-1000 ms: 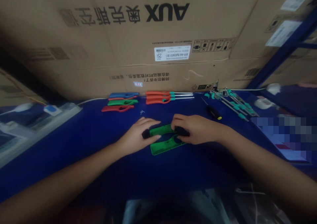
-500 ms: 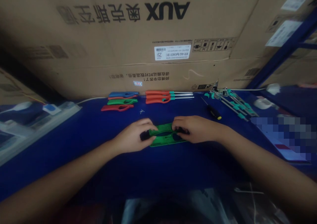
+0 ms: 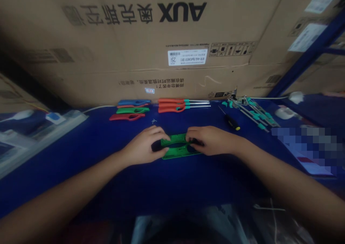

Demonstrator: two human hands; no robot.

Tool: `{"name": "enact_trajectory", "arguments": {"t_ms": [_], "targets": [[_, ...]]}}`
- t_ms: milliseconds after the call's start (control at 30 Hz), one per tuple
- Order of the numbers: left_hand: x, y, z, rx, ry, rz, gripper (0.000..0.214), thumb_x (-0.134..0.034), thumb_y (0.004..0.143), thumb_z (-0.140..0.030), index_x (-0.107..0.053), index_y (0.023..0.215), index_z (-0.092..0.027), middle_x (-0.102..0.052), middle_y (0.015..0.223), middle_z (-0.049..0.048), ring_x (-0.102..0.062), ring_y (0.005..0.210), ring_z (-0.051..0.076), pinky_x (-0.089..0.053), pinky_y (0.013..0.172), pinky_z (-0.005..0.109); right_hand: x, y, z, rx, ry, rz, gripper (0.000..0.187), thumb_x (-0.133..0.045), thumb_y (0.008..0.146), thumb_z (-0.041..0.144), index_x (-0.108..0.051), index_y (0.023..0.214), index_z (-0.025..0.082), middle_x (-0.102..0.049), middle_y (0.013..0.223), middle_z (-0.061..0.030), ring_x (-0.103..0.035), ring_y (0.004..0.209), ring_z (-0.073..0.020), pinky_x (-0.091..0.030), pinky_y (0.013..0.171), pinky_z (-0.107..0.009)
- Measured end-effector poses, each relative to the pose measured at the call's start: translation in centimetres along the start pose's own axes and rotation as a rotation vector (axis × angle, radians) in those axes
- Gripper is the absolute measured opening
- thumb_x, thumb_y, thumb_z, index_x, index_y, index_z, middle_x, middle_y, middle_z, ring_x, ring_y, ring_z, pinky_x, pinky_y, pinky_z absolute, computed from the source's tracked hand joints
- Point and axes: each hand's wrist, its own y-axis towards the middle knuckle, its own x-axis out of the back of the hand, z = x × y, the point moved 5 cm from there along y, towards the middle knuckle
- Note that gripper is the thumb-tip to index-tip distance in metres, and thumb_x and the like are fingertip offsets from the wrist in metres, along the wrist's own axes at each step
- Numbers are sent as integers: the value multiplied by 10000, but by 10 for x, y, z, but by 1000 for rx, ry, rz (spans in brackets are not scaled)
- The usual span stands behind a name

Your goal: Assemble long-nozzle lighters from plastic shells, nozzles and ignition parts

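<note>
Two green plastic lighter-handle halves lie side by side on the blue tabletop (image 3: 172, 186), a far half (image 3: 177, 139) and a near half (image 3: 176, 152). Their hollow sides seem to face up. My left hand (image 3: 144, 145) closes thumb and fingers over the left ends of both. Over the right part my right hand (image 3: 214, 140) grips them the same way, thumb at the near half and fingers at the far one. Dark patches show between thumb and fingers of each hand; what they are I cannot make out. The outer ends of the halves are partly hidden.
Behind the hands are red, green and blue handles (image 3: 133, 110) and several orange lighters (image 3: 172, 105) with metal tubes. A screwdriver (image 3: 231, 122) lies before a pile of metal rods (image 3: 253, 114). A large cardboard box (image 3: 129, 49) walls off the back.
Both hands keep their hold on the green halves. The whole view has shifted very slightly; nothing else has visibly moved.
</note>
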Motion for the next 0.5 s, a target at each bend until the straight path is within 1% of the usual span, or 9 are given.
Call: {"name": "enact_trajectory", "arguments": {"t_ms": [133, 233, 300, 333, 367, 400, 467, 500], "targets": [[0, -1, 0, -3, 5, -3, 223, -653, 883, -292, -695, 1098, -250, -659, 1037, 52, -624, 978, 219, -504, 876, 358, -1, -1, 0, 10, -8, -8, 100, -579, 877, 140, -604, 956, 196, -638, 990, -21, -563, 720, -113, -370, 634, -240], [-1, -1, 0, -5, 38, 7, 219, -637, 896, -307, -686, 1099, -243, -662, 1041, 54, -619, 984, 222, -503, 878, 367, -1, 0, 0, 42, -35, -30, 74, -571, 925, 212, -624, 975, 202, -654, 1003, -25, -588, 749, -122, -374, 642, -241], [0, -2, -2, -6, 81, 9, 220, -625, 907, -325, -678, 1102, -238, -668, 1047, 55, -614, 994, 228, -499, 890, 379, 6, 0, -4, 45, -83, -96, 128, -536, 966, 270, -644, 964, 203, -670, 973, -25, -608, 780, -133, -374, 653, -245], [0, -2, -3, -8, 103, 8, 224, -619, 914, -336, -673, 1107, -237, -671, 1053, 56, -611, 1003, 232, -496, 900, 386, 12, -1, -8, 17, -127, -150, 176, -515, 981, 299, -651, 934, 199, -678, 938, -28, -612, 783, -139, -370, 652, -251], [1, -2, -5, -11, 121, 6, 233, -614, 921, -347, -667, 1118, -235, -673, 1063, 57, -607, 1016, 236, -493, 912, 394, 20, -2, -15, -39, -184, -213, 233, -495, 991, 328, -653, 886, 193, -683, 896, -34, -611, 773, -147, -363, 646, -258], [1, -3, -8, -15, 133, 3, 246, -609, 928, -357, -659, 1134, -232, -674, 1076, 59, -602, 1033, 240, -488, 926, 403, 29, -5, -24, -128, -254, -283, 288, -487, 991, 363, -648, 830, 187, -683, 848, -43, -606, 752, -156, -352, 633, -267], [0, -3, -13, -24, 141, 7, 281, -603, 937, -372, -637, 1178, -230, -670, 1114, 65, -590, 1074, 249, -481, 953, 418, 51, -17, -49, -389, -396, -377, 390, -483, 973, 451, -620, 723, 184, -675, 769, -64, -603, 731, -185, -336, 614, -284], [-1, -4, -16, -31, 139, 14, 298, -600, 941, -376, -625, 1200, -232, -664, 1137, 68, -585, 1094, 254, -480, 960, 421, 60, -26, -65, -555, -431, -391, 402, -486, 961, 481, -622, 720, 189, -676, 763, -72, -611, 741, -201, -341, 613, -287]]}}
